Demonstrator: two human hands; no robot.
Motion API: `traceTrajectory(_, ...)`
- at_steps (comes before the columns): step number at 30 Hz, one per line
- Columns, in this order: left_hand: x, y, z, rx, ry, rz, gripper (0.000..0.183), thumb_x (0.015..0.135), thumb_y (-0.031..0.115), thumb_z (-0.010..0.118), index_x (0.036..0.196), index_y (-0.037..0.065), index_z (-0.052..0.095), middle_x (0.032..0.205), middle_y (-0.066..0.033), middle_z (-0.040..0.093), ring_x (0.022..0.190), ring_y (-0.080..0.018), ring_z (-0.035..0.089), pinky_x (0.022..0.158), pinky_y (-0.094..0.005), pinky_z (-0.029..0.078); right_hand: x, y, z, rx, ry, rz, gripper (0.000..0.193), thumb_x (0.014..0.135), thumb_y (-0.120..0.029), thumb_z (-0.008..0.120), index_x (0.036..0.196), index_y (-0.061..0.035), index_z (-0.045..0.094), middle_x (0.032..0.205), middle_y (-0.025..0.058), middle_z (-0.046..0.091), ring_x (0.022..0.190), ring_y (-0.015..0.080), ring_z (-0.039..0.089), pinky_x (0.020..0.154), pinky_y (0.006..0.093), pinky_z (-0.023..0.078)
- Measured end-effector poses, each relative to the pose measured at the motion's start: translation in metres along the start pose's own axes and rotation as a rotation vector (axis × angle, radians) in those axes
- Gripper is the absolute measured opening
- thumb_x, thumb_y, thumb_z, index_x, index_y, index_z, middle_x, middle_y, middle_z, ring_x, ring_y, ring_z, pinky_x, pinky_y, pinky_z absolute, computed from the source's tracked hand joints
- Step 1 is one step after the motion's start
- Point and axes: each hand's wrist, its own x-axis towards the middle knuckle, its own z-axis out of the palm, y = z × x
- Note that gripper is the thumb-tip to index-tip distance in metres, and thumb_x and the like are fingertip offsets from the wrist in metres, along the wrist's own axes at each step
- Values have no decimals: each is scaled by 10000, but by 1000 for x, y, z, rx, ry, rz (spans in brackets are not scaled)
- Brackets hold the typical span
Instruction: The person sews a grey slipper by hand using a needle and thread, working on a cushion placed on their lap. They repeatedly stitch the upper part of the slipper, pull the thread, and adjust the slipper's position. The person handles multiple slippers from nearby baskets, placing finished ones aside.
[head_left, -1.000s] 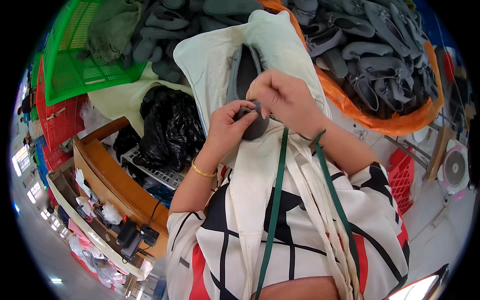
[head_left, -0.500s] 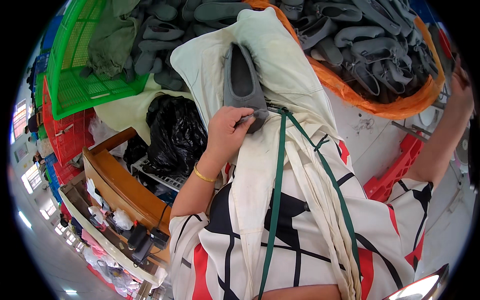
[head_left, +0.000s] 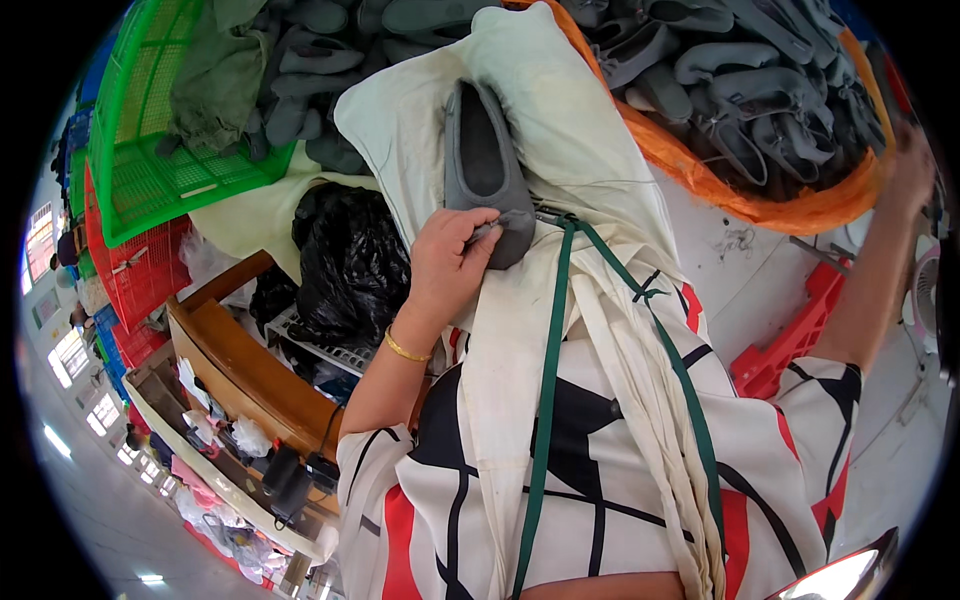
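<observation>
A grey slip-on shoe point(head_left: 520, 205) lies on the cream cloth point(head_left: 590, 130) over my lap, its toe toward me. My left hand point(head_left: 455, 250) is at the toe, thumb and fingers pinched on a small grey fabric bow point(head_left: 482, 233). The bow sits against the shoe's upper. Far out to the right, my right hand point(head_left: 908, 165) is raised at the end of a stretched arm, beside the orange-rimmed container. It is smeared by motion, so its fingers and anything in them cannot be made out. Green apron ties point(head_left: 548, 400) hang down my front.
A green plastic crate point(head_left: 190, 195) with grey shoes stands at the upper left. More grey shoes fill an orange-rimmed container point(head_left: 690, 180) at the upper right. A black plastic bag point(head_left: 350, 260) and a wooden drawer unit point(head_left: 250, 350) are on the left, a red plastic piece point(head_left: 800, 330) on the right.
The bow, lifted off the toe before, now lies closer against the shoe in my left fingers. My right hand has moved slightly inward and down, and is now blurred.
</observation>
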Motion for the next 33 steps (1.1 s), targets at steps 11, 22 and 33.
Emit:
traceTrajectory(11, -14, -9, 6, 19, 101, 97, 250, 742, 8, 749, 970, 69, 666, 862, -79, 680, 792, -293, 624, 679, -367, 506, -306, 14, 168, -100, -1532, 415, 156, 953, -192, 614, 1044, -85, 680, 774, 17, 649, 618, 116, 562, 601, 266, 471)
traceTrajectory(22, -15, -12, 5, 104, 190, 273, 357, 638, -29, 803, 961, 63, 680, 902, -67, 719, 790, -266, 665, 709, -334, 551, -331, 0, 177, -290, -1719, 134, 182, 893, -131, 574, 996, -31, 686, 845, 169, 702, 765, 354, 677, 712, 403, 537)
traceTrajectory(33, -13, -14, 8, 185, 239, 342, 356, 637, 3, 778, 972, 62, 671, 884, -58, 707, 797, -243, 676, 700, -320, 563, -328, -2, 182, -328, -1757, 105, 190, 876, -124, 574, 985, -26, 695, 854, 172, 705, 780, 358, 677, 731, 416, 536)
